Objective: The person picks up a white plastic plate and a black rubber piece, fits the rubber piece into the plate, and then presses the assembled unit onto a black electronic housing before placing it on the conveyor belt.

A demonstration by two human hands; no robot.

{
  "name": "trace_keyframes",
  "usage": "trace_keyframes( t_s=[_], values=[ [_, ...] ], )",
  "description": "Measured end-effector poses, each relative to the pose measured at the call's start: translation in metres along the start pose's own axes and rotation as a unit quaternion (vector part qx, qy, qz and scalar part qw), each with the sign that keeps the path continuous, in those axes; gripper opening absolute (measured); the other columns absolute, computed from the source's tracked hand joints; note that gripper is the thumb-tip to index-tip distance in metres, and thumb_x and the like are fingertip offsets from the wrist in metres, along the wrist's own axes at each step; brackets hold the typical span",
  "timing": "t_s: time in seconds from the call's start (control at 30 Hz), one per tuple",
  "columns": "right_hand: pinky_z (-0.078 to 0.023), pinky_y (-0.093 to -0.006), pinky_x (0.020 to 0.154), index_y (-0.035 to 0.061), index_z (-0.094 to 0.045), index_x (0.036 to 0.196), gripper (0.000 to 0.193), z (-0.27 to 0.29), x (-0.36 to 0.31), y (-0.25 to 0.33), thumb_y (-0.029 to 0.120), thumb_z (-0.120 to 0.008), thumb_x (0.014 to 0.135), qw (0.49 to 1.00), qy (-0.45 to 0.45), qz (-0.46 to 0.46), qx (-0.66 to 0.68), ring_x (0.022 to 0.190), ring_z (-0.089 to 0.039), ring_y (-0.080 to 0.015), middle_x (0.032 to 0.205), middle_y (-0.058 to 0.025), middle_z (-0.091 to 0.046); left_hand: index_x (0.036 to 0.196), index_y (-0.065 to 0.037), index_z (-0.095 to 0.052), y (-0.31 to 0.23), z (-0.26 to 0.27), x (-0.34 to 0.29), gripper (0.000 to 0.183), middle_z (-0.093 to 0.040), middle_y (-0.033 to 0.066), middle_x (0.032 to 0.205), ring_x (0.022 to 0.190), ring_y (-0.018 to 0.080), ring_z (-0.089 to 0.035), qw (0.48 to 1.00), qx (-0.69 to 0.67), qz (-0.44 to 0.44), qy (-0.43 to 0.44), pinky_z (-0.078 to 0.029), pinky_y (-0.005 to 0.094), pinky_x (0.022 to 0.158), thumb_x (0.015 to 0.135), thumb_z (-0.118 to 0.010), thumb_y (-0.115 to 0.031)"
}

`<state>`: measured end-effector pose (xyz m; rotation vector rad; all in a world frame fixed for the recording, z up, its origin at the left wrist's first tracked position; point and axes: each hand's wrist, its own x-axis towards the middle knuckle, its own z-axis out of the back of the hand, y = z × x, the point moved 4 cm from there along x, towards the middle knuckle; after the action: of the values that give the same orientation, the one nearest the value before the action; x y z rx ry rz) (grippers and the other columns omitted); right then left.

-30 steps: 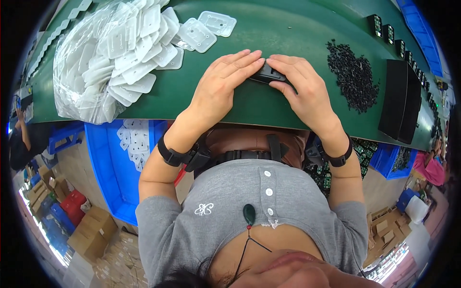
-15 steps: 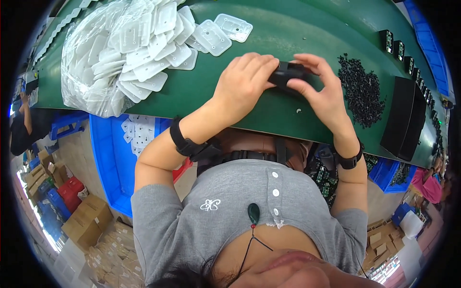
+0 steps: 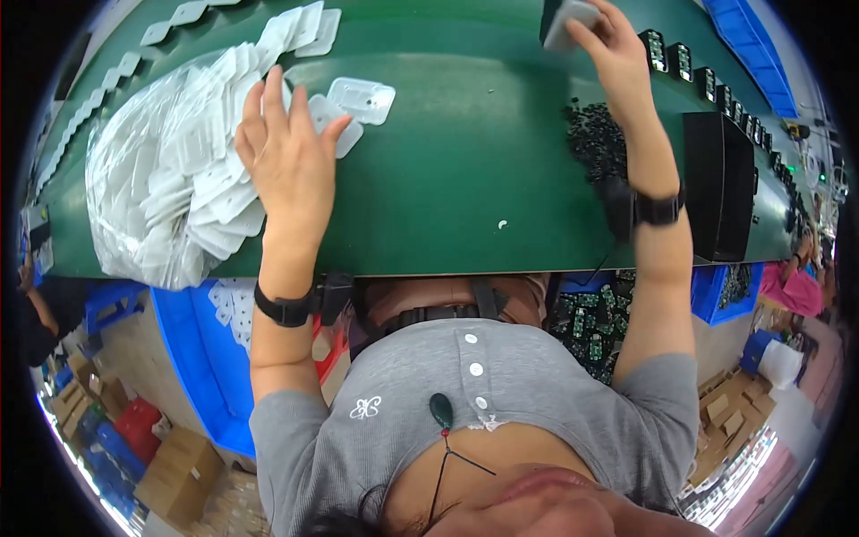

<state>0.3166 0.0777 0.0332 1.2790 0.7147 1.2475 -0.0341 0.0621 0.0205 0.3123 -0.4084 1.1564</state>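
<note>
Fingers spread, my left hand (image 3: 291, 152) rests over the right side of a heap of white translucent plastic covers (image 3: 201, 166); its fingertips reach the upper pieces. Just right of its thumb lies a separate cover (image 3: 361, 99). At the far edge of the view, my right hand (image 3: 619, 58) grips a small black case with a pale grey side (image 3: 570, 24) between thumb and fingers. The case is slightly blurred, and its far part is cut off by the picture's edge. A pile of small black parts (image 3: 592, 139) lies below my right hand, partly behind the forearm.
A see-through bag (image 3: 112, 215) surrounds part of the covers on the green table (image 3: 438, 179). To the right stand a black box (image 3: 716, 188) and a row of small cases with circuit boards (image 3: 680, 63). Blue bins (image 3: 201, 358) sit under the table's edge.
My hands have parted: the left has gone left to the white covers and opened, while the right has carried the black case away toward the table's far side.
</note>
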Motion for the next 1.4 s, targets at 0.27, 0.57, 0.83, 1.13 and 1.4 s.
trace_keyframes(
  t_s=[0.27, 0.57, 0.83, 1.13, 1.4],
  values=[
    [-0.051, -0.032, 0.074, 0.0006, -0.06, 0.118, 0.048, 0.008, 0.151, -0.064, 0.019, -0.08, 0.078, 0.937, 0.132, 0.087, -0.31, 0.087, -0.062, -0.0175, 0.092, -0.0116, -0.067, 0.108, -0.002, -0.062, 0.007, -0.005, -0.006, 0.043, -0.045, 0.0155, 0.142, 0.137, 0.0349, -0.034, 0.998, -0.06, 0.0, 0.022, -0.026, 0.0507, 0.108, 0.079, -0.076, -0.031],
    [-0.052, -0.0375, 0.076, 0.0003, -0.066, 0.108, 0.043, 0.02, 0.14, -0.039, 0.032, -0.076, 0.081, 0.899, 0.154, 0.02, -0.409, 0.088, -0.066, -0.0277, 0.097, -0.0183, -0.069, 0.105, -0.002, -0.058, -0.006, 0.004, -0.001, 0.041, -0.064, 0.0137, 0.111, 0.102, 0.0328, -0.059, 0.977, -0.189, 0.068, 0.073, -0.045, 0.041, 0.088, 0.08, -0.077, -0.028],
    [-0.048, -0.0317, 0.067, -0.0001, -0.064, 0.091, 0.019, 0.024, -0.015, 0.026, 0.017, -0.07, 0.085, 0.868, 0.143, 0.04, -0.474, 0.069, -0.06, -0.0212, 0.076, -0.0112, -0.064, 0.108, 0.0, -0.059, -0.019, 0.011, -0.016, 0.014, -0.064, 0.0125, 0.092, 0.061, 0.0183, -0.06, 0.888, -0.438, 0.117, 0.075, -0.05, 0.0315, 0.057, 0.094, -0.059, -0.003],
    [-0.048, -0.0307, 0.068, 0.0045, -0.064, 0.093, 0.017, 0.02, -0.063, -0.011, 0.017, -0.071, 0.084, 0.883, 0.068, 0.019, -0.464, 0.071, -0.057, -0.0167, 0.079, -0.0053, -0.06, 0.109, 0.003, -0.057, -0.056, 0.0, -0.04, 0.015, -0.058, 0.0088, 0.089, 0.065, 0.011, -0.061, 0.783, -0.598, 0.126, 0.117, -0.053, 0.0238, 0.051, 0.094, -0.057, 0.001],
    [-0.048, -0.0231, 0.074, -0.001, -0.066, 0.101, 0.012, -0.036, -0.115, 0.039, 0.006, -0.063, 0.092, 0.989, 0.124, -0.086, 0.001, 0.084, -0.062, -0.0107, 0.094, -0.0031, -0.065, 0.111, 0.0, -0.062, -0.086, 0.006, -0.046, 0.022, -0.057, 0.0095, 0.091, 0.061, 0.0133, -0.061, 0.752, -0.648, 0.075, 0.097, -0.051, 0.0247, 0.05, 0.092, -0.054, 0.008]
  ],
)
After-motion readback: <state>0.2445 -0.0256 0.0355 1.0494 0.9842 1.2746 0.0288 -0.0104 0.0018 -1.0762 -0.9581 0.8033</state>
